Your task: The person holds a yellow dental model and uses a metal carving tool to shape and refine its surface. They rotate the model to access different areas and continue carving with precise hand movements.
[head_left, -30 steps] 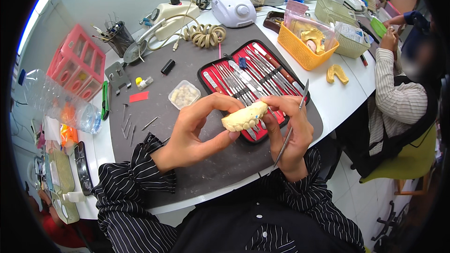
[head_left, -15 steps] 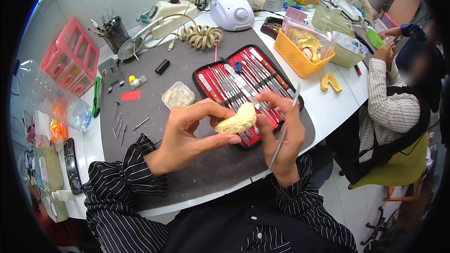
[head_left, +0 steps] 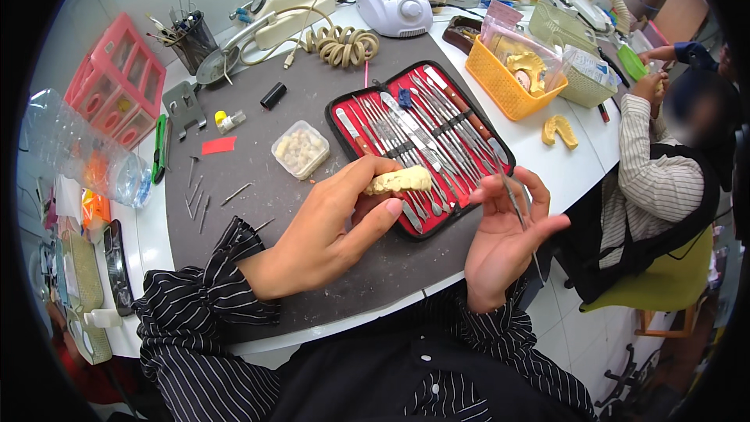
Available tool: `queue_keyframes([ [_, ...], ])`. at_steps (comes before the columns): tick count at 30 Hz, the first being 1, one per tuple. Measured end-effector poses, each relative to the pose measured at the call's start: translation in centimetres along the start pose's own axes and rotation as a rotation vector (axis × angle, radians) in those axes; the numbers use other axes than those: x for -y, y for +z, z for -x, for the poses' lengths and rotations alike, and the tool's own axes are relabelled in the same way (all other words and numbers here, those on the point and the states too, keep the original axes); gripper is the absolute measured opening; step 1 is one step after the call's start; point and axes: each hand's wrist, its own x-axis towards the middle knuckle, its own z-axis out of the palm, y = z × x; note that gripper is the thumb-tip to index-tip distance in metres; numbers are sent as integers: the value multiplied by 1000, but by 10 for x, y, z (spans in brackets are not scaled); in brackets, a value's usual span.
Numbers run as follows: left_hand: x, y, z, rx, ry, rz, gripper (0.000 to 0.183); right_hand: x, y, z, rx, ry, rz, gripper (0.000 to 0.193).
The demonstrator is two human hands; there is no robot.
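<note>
My left hand (head_left: 324, 230) grips a cream-coloured plaster dental cast (head_left: 402, 180) between thumb and fingers, its row of teeth turned toward the right. In my right hand (head_left: 504, 246), a thin double-ended metal dental carver (head_left: 516, 207) rests across the fingers, held against the thumb side, with the palm turned up. The two hands are apart, and the carver does not touch the cast. Behind them lies an unzipped black case with red lining (head_left: 344, 121), full of metal instruments in elastic loops. Part of the case's front edge is hidden by my left hand and the cast.
A square plastic tub of pale pieces (head_left: 300, 150) stands beside the case. Loose burs (head_left: 205, 215), a red strip (head_left: 218, 145) and a small yellow-capped bottle (head_left: 230, 119) lie leftward. Rightward are a yellow basket (head_left: 500, 98), another cast (head_left: 559, 132) and a seated person (head_left: 664, 141).
My left hand has tipped the cast so its side faces up more. My right hand has drawn back to the right, away from the cast, turning palm-up with the carver.
</note>
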Motion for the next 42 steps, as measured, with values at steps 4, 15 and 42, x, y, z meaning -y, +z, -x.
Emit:
queue_keyframes([
  [4, 3, 1, -2, 31, -2, -23, 24, 5, -11, -7, 456, -148, 291, 67],
  [15, 13, 2, -2, 196, -275, 621, 33, 11, 2, 0, 496, 48, 565, 37],
  [42, 11, 11, -2, 95, -346, 624, 30, 3, -5, -5, 583, -226, 556, 35],
])
